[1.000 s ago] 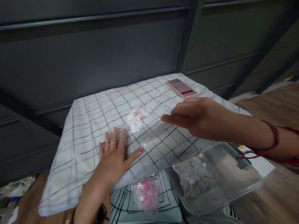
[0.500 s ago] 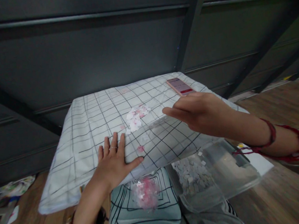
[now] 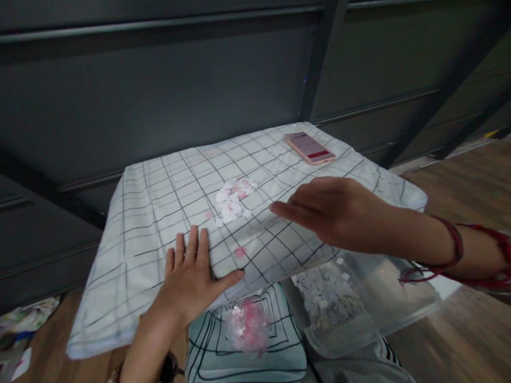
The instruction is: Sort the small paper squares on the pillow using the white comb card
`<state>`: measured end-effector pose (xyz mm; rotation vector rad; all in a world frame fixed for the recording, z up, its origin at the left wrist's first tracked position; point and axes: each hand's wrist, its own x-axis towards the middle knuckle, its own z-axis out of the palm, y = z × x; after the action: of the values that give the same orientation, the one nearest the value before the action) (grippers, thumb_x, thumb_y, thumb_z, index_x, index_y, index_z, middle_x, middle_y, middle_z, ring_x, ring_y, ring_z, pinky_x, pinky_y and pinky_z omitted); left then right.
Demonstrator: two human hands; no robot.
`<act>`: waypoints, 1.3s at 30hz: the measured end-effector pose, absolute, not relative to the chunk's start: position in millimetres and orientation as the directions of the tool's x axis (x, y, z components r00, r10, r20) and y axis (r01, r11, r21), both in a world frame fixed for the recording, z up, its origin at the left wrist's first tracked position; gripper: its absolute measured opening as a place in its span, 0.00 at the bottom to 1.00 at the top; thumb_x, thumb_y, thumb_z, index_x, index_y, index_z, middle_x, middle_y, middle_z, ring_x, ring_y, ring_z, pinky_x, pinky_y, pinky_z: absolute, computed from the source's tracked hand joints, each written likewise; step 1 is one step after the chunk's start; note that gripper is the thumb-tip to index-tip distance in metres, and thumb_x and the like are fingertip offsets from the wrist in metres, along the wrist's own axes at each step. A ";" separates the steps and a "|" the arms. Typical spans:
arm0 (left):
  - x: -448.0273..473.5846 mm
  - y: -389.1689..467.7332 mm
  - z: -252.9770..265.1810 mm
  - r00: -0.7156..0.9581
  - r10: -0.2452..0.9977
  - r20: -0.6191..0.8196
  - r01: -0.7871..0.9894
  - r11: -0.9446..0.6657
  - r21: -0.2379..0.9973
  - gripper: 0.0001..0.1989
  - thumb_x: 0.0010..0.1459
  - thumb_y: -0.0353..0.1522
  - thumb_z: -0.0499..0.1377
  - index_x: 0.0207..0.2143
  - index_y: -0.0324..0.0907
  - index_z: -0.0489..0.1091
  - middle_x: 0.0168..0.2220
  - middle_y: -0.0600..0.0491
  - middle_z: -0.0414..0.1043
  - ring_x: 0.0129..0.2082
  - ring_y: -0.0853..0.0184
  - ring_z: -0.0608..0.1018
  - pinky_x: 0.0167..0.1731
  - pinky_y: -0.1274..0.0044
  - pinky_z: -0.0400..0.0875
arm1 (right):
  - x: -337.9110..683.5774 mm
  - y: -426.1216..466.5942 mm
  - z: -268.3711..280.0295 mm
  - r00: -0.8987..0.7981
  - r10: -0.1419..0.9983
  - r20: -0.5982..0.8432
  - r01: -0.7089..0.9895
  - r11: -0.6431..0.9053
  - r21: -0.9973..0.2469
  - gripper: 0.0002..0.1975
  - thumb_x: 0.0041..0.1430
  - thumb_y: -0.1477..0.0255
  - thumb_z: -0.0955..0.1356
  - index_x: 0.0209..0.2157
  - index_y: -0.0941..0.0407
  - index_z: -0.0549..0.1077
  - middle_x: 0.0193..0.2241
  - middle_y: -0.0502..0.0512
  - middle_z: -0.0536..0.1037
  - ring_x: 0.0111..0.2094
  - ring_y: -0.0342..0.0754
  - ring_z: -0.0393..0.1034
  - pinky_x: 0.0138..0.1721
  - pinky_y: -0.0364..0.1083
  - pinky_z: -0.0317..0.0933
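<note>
Resting palm-down left of the frame's centre, the left hand [image 3: 192, 286] has its fingers spread on the checked cloth [image 3: 148, 212], with nothing visible in its grasp. The right hand [image 3: 337, 210], at centre right, is held edge-on, fingers close together and aimed left; whether anything is pinched in it, I cannot tell. The two hands are well apart. Between them, a little higher in the frame, lies a heap of paper scraps [image 3: 230, 209], white and pink; a lone pink scrap [image 3: 240, 251] sits below it, above the left thumb. Such light bits would probably scatter if touched briskly, so slow, gentle contact, with a flat left palm steadying the cloth, seems best. The heap has no clear front; its long axis slants from upper right to lower left. Farther out are a phone [image 3: 310, 147] above the right hand, a clear box [image 3: 342, 344] of white pieces [image 3: 328, 299] at lower right, and a shiny pink bundle [image 3: 249, 326] at bottom centre.
</note>
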<state>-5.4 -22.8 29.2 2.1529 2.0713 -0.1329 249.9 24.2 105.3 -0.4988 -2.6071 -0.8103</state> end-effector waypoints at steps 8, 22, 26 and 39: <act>-22.0 -32.1 35.1 0.037 0.953 -0.299 0.999 -0.038 0.002 0.56 0.46 0.60 0.47 0.64 0.29 0.33 0.66 0.41 0.26 0.64 0.48 0.33 0.61 0.59 0.40 | 247.6 12.3 106.2 -0.879 0.165 0.448 0.371 0.826 0.424 0.13 0.60 0.82 0.57 0.43 0.64 0.68 0.26 0.53 0.74 0.25 0.42 0.64 0.26 0.43 0.59; -18.6 -19.8 45.4 -0.050 0.957 -0.284 0.996 0.069 0.055 0.51 0.50 0.58 0.44 0.64 0.30 0.35 0.66 0.38 0.29 0.64 0.47 0.36 0.59 0.56 0.42 | 244.0 28.4 111.3 -0.819 0.306 0.485 0.524 0.743 0.416 0.16 0.60 0.81 0.55 0.43 0.60 0.69 0.23 0.51 0.72 0.23 0.42 0.61 0.26 0.44 0.51; -14.6 -4.2 39.4 -0.112 0.971 -0.211 0.993 0.119 0.021 0.49 0.53 0.57 0.43 0.64 0.30 0.36 0.66 0.39 0.29 0.64 0.47 0.36 0.60 0.56 0.41 | 216.5 54.5 108.3 -0.781 0.432 0.451 0.610 0.682 0.404 0.17 0.58 0.83 0.55 0.42 0.60 0.71 0.26 0.54 0.73 0.27 0.43 0.63 0.28 0.44 0.49; -38.5 -21.3 30.4 0.002 0.980 -0.198 1.000 0.004 0.030 0.54 0.47 0.60 0.45 0.63 0.28 0.39 0.65 0.35 0.35 0.64 0.45 0.41 0.58 0.55 0.47 | 178.7 40.8 125.8 -0.864 0.469 0.181 0.503 0.801 0.323 0.14 0.60 0.82 0.57 0.43 0.58 0.68 0.30 0.54 0.73 0.30 0.43 0.63 0.31 0.43 0.49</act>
<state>-38.5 -21.3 30.4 2.1018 2.1038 -0.1787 178.7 40.8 125.8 -0.7828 -2.8940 -0.5587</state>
